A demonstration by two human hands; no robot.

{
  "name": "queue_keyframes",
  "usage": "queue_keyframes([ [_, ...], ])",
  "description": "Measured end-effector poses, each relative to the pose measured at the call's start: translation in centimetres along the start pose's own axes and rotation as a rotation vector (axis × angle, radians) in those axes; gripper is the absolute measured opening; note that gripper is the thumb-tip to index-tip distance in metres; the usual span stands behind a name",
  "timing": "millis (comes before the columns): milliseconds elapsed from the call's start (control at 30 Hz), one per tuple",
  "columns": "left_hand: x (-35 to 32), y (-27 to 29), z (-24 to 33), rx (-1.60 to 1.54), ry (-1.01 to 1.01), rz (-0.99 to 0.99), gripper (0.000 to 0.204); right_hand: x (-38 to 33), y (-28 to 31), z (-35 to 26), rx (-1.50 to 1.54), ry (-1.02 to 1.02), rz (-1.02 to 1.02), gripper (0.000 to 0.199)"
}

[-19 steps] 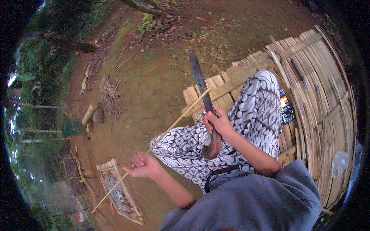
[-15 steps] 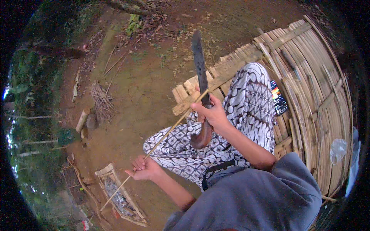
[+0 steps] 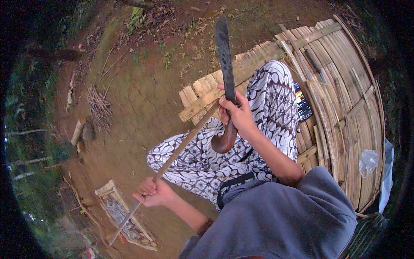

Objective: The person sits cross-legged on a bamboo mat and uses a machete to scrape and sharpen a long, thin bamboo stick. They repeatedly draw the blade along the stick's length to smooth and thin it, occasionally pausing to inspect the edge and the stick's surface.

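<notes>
My right hand [image 3: 238,115] is closed round a machete [image 3: 225,58], at the join of its dark blade and its curved brown wooden handle. The blade points up and away, over the far edge of the bamboo platform. A long, thin bamboo strip [image 3: 184,141] slants from beside the blade down to the lower left. Its upper end lies by my right thumb and fingers; whether it touches the blade I cannot tell. My left hand [image 3: 153,193] grips the strip lower down, and the rest sticks out past the fist. My legs in patterned trousers [image 3: 185,162] are under both hands.
I sit on a slatted bamboo platform [image 3: 349,118]. On it lie a phone-like screen [image 3: 303,102], another blade [image 3: 315,61] and a clear plastic bag [image 3: 368,163]. On the ground are a stick bundle [image 3: 99,108], a short log [image 3: 78,132] and a wooden-framed tray [image 3: 144,235].
The strip has turned, showing a broader, darker face instead of a thin pale edge. Both hands keep their grips. The whole view has shifted slightly.
</notes>
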State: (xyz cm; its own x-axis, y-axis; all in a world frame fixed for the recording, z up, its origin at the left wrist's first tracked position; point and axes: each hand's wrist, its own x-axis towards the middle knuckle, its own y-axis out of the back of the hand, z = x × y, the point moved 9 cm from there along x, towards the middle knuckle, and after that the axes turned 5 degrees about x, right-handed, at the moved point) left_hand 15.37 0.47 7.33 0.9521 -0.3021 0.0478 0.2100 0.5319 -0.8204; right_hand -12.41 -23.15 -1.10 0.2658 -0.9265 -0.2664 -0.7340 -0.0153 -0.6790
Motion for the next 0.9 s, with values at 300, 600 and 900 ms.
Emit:
queue_keyframes([
  [300, 1.1, -0.6, 2.1, -0.071, 0.014, -0.201, 0.045, 0.0, 0.6, 1.1, -0.179, -0.051, -0.028, 0.041],
  [600, 1.2, 0.8, 1.7, -0.078, 0.083, -0.294, 0.045, -0.2, -0.3, 3.5, 0.042, -0.173, 0.001, 0.037],
  [900, 0.4, 7.2, -2.4, 0.330, 0.393, 0.141, 0.037, 0.3, 1.0, 2.6, 0.026, -0.105, 0.076, 0.038],
])
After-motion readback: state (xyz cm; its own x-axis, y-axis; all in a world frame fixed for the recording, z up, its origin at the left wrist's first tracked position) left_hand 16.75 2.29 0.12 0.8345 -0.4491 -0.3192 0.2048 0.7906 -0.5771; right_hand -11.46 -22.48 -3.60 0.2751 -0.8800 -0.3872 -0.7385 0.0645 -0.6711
